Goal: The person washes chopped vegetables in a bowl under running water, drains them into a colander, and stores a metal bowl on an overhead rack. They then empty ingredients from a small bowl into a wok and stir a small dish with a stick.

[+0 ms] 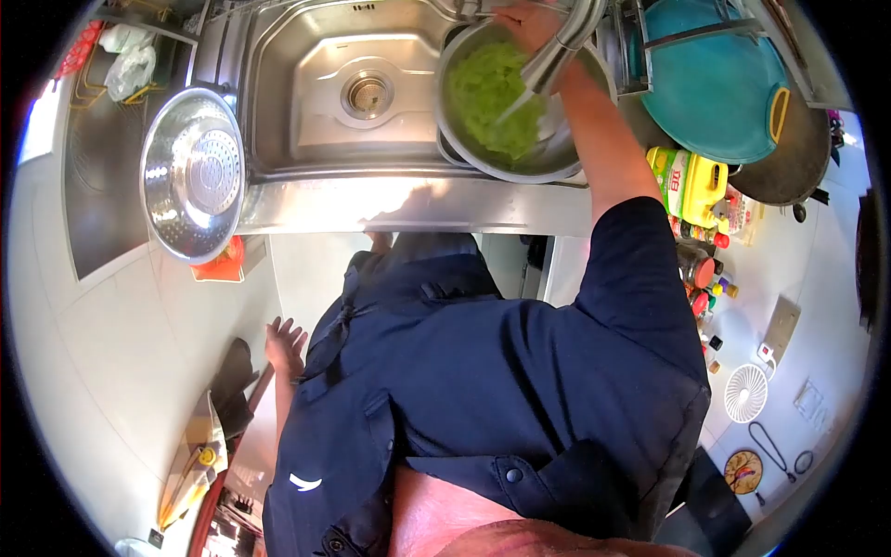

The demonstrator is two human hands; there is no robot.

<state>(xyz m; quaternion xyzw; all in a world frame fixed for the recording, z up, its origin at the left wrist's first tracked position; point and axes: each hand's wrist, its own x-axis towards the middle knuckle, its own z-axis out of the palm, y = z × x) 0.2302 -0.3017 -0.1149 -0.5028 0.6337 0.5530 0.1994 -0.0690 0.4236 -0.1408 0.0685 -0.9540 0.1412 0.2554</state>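
A round metal basin (568,169) holds pale green chopped vegetables (497,97) and stands in the right side of the sink. A curved metal faucet (561,51) leans over it, and water runs from its spout onto the greens. My right hand (531,23) is stretched out at the far rim of the basin, beside the faucet. The faucet partly covers it, and its fingers are too blurred to show what they touch. My left hand (286,345) hangs low beside my body, fingers spread, holding nothing.
Left of the metal sink (316,148) stands a perforated colander (209,172). At right are a teal lid or board (710,84) over a dark pan (798,167), a yellow oil jug (701,190), several seasoning jars (696,269) and a small white fan (745,392).
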